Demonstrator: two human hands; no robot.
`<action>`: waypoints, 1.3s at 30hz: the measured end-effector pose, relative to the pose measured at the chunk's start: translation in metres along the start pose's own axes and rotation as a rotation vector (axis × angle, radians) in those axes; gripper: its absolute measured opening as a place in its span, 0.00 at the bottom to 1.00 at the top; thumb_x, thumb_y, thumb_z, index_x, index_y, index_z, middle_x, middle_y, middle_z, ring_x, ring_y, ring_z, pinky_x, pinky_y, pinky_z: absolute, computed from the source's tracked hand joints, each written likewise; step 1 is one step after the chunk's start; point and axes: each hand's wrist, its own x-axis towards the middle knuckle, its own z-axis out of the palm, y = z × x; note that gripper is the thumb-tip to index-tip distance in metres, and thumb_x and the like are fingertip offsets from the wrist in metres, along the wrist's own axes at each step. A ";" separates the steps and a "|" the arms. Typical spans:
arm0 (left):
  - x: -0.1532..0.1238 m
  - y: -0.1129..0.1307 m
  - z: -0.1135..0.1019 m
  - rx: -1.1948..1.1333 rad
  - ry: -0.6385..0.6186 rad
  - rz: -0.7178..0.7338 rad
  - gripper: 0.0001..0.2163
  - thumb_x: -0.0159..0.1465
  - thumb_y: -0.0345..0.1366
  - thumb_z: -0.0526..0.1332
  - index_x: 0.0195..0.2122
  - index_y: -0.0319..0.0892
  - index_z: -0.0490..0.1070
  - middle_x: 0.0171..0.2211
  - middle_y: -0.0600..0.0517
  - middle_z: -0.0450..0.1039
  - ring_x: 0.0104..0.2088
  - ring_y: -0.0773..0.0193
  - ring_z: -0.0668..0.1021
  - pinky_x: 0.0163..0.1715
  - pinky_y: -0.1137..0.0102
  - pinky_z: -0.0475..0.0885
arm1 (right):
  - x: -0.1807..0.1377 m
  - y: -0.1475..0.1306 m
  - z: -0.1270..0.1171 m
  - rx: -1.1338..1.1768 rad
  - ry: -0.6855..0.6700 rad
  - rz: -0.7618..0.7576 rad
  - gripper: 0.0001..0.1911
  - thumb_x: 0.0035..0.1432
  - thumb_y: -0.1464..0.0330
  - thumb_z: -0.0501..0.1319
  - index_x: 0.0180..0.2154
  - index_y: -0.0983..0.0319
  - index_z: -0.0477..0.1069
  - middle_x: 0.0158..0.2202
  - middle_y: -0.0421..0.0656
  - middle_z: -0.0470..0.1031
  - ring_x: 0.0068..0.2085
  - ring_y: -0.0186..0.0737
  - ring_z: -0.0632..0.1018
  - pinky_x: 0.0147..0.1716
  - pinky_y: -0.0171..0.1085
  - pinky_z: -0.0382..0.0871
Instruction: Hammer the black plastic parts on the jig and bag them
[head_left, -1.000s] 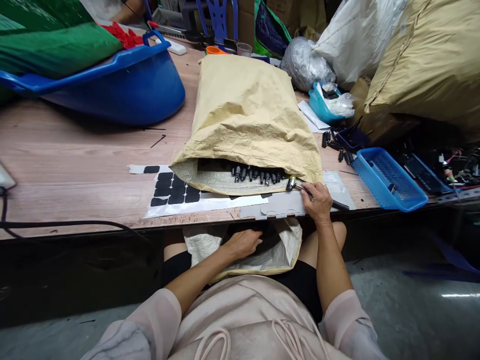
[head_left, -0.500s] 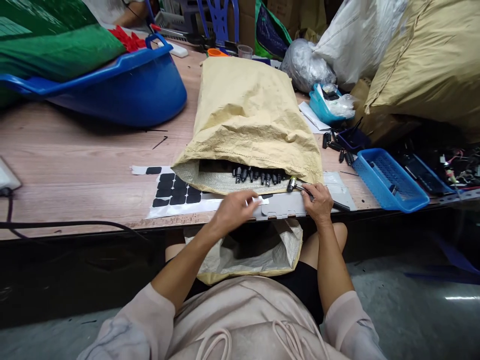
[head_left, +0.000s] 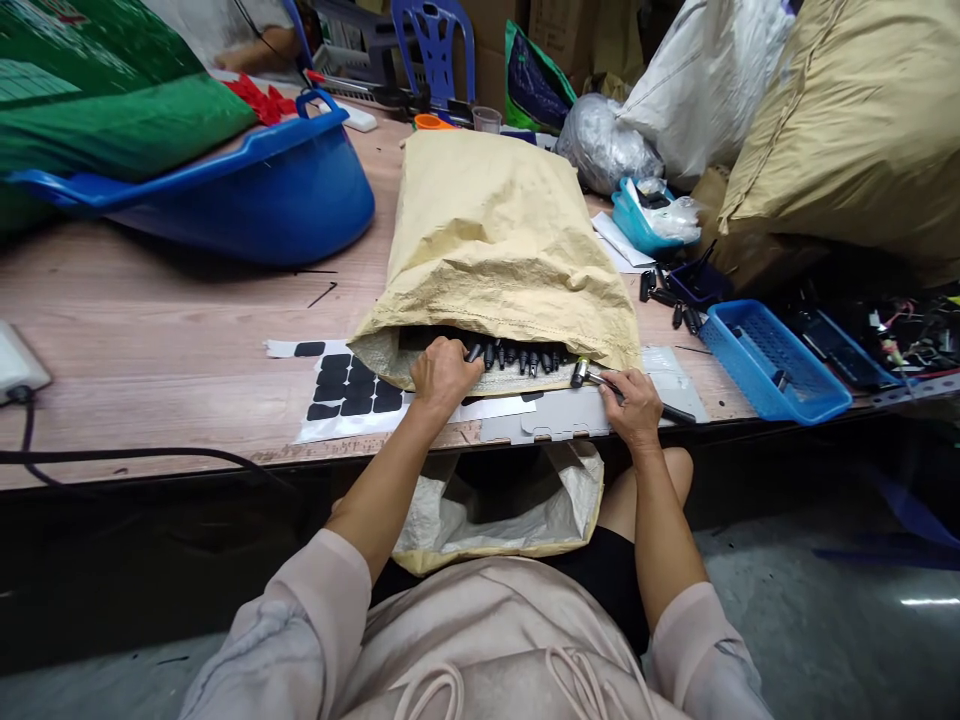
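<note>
right hand [head_left: 632, 406] wraps a hammer [head_left: 580, 373] by the near edge of the surface [head_left: 165, 340]; left hand [head_left: 444, 376] curls at the open sack [head_left: 495, 225], hold unclear; blue tub [head_left: 262, 210] blocks far left.

The left hand [head_left: 448, 374] has moved to the bagged black parts [head_left: 523, 358].

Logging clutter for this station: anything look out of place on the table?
Mildly: black pieces lie loose beside the blue mesh basket, not inside it, and a thin dark stick lies stray near the blue tub.
</note>
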 end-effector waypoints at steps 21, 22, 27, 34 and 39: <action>-0.051 0.028 0.043 -0.280 -0.209 0.577 0.06 0.65 0.39 0.67 0.41 0.46 0.78 0.39 0.51 0.75 0.43 0.59 0.77 0.43 0.68 0.71 | 0.000 0.004 0.001 -0.016 -0.020 -0.010 0.11 0.68 0.65 0.61 0.46 0.55 0.81 0.39 0.44 0.77 0.43 0.45 0.74 0.46 0.41 0.68; -0.050 0.027 0.043 -0.289 -0.216 0.575 0.06 0.65 0.39 0.67 0.41 0.46 0.78 0.39 0.51 0.75 0.43 0.59 0.77 0.42 0.68 0.71 | 0.000 0.004 0.000 -0.017 -0.019 -0.017 0.11 0.68 0.65 0.61 0.46 0.55 0.81 0.39 0.44 0.77 0.43 0.45 0.74 0.46 0.41 0.68; -0.049 0.026 0.042 -0.329 -0.244 0.642 0.07 0.65 0.40 0.68 0.41 0.46 0.80 0.39 0.51 0.77 0.42 0.60 0.78 0.42 0.68 0.71 | -0.002 -0.016 -0.015 0.051 0.042 0.013 0.13 0.71 0.63 0.58 0.48 0.55 0.81 0.41 0.46 0.79 0.44 0.46 0.77 0.48 0.42 0.72; -0.049 0.028 0.040 -0.344 -0.297 0.615 0.07 0.62 0.39 0.70 0.40 0.46 0.81 0.38 0.52 0.78 0.40 0.60 0.78 0.42 0.67 0.71 | -0.016 -0.067 -0.042 0.272 0.018 0.004 0.15 0.74 0.63 0.55 0.53 0.56 0.78 0.44 0.46 0.81 0.46 0.44 0.81 0.48 0.41 0.76; -0.048 0.031 0.041 -0.368 -0.303 0.558 0.06 0.61 0.39 0.70 0.37 0.46 0.81 0.37 0.52 0.78 0.40 0.60 0.78 0.42 0.67 0.71 | -0.024 -0.080 -0.052 0.281 -0.005 0.009 0.16 0.74 0.65 0.55 0.56 0.53 0.78 0.43 0.45 0.81 0.44 0.42 0.82 0.46 0.39 0.76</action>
